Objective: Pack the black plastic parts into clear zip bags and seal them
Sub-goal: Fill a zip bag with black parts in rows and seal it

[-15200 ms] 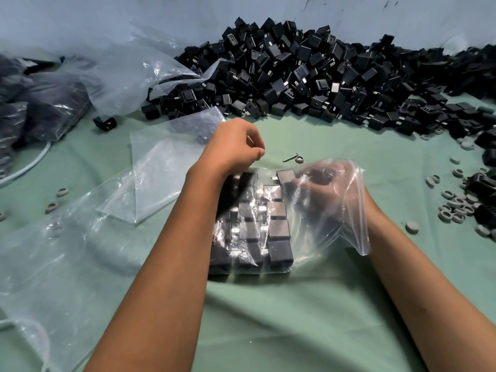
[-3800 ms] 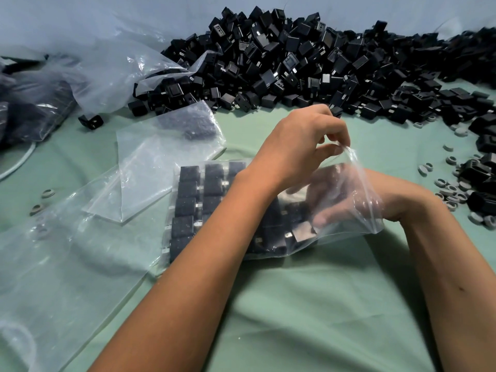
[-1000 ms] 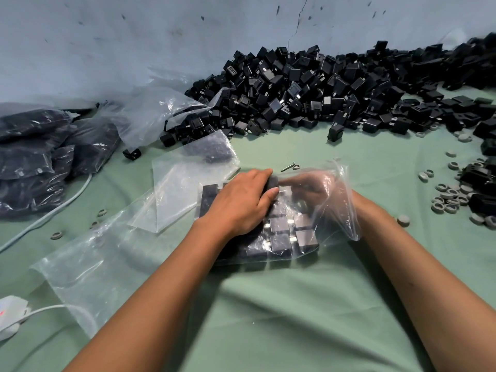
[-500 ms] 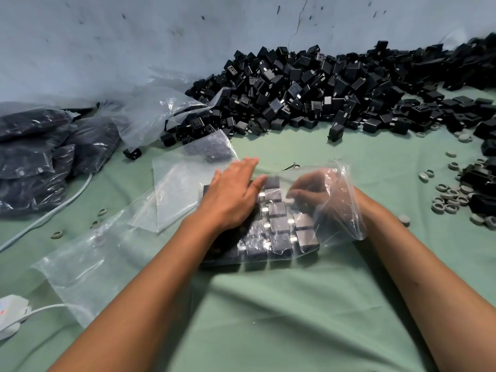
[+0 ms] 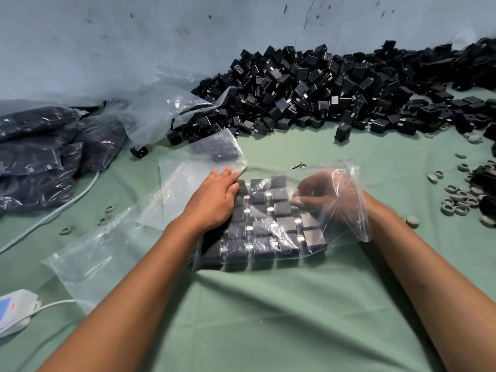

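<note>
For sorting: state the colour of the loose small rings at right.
Grey rubber-like rings, clearest in the head view.

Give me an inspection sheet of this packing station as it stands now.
Surface: green cloth, wrinkled.
Job's things: clear zip bag with rows of black parts, mouth open; loose parts pile by the wall.
Clutter: empty bags; filled bags; grey rings.
Grippers: left hand flat on the bag; right hand inside it.
Cables: white cable; white device with lead.
Surroundings: scuffed blue wall.
</note>
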A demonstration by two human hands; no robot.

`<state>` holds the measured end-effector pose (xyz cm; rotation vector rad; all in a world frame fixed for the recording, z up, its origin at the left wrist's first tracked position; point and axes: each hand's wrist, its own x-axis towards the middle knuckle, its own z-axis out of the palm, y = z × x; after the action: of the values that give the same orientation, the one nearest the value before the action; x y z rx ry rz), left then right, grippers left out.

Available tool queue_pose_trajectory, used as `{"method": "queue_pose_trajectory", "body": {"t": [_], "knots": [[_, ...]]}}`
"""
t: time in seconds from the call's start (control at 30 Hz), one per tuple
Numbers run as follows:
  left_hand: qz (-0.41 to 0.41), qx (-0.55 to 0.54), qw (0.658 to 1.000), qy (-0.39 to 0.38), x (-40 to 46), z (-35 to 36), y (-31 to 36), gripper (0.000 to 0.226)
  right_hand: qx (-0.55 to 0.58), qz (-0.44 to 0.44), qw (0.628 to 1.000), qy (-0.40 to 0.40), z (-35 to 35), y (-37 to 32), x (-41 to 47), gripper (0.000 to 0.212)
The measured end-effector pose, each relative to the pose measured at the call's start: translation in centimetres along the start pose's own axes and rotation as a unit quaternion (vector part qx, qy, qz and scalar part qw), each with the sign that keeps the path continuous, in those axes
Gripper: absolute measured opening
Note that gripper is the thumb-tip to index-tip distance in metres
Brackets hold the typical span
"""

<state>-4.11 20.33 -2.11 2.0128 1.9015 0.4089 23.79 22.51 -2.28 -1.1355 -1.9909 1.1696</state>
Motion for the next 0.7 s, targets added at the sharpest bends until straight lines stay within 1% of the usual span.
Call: {"method": "queue_pose_trajectory", "body": {"t": [0.07, 0.13, 0.2, 0.3, 0.4, 0.47, 0.53, 0.6, 0.63, 0.7], "knots": [[-0.018, -0.068, 0.997, 0.012, 0.2, 0.0, -0.1, 0.044, 0.001, -0.001, 1.0, -0.006, 0.0, 0.1, 0.1, 0.018], [-0.043, -0.148, 0.988, 0.015, 0.6, -0.5, -0.2, 0.038, 0.006, 0.002, 1.0, -0.001, 0.1, 0.3, 0.2, 0.017], [-0.056, -0.181, 0.981, 0.029, 0.8, -0.7, -0.1, 0.031, 0.012, 0.007, 1.0, 0.0, 0.2, 0.4, 0.2, 0.017], [-0.068, -0.191, 0.978, 0.047, 1.1, -0.7, 0.3, 0.025, 0.022, 0.013, 1.0, -0.002, 0.2, 0.5, 0.2, 0.016], [-0.067, -0.205, 0.976, 0.012, 1.4, -1.1, 0.4, 0.025, 0.029, 0.017, 0.999, 0.002, 0.2, 0.6, 0.1, 0.016], [-0.063, -0.19, 0.98, -0.004, 1.7, -1.8, 0.6, 0.025, 0.029, 0.017, 0.999, 0.0, 0.3, 0.5, 0.1, 0.016], [-0.045, -0.162, 0.986, -0.001, 1.9, -2.3, 1.0, 0.022, 0.022, 0.007, 1.0, 0.006, 0.3, 0.5, 0.2, 0.016], [-0.016, -0.156, 0.988, 0.012, 2.0, -2.5, 1.5, 0.016, 0.021, -0.014, 0.999, 0.03, 0.3, 0.9, 0.3, 0.015], [-0.006, -0.158, 0.987, 0.019, 2.2, -2.4, 1.8, 0.011, 0.033, -0.022, 0.998, 0.044, 0.3, 1.1, 0.3, 0.017], [0.001, -0.156, 0.987, 0.026, 2.4, -2.0, 2.0, 0.002, 0.085, -0.017, 0.995, 0.047, 0.3, 1.4, 0.2, 0.034]]}}
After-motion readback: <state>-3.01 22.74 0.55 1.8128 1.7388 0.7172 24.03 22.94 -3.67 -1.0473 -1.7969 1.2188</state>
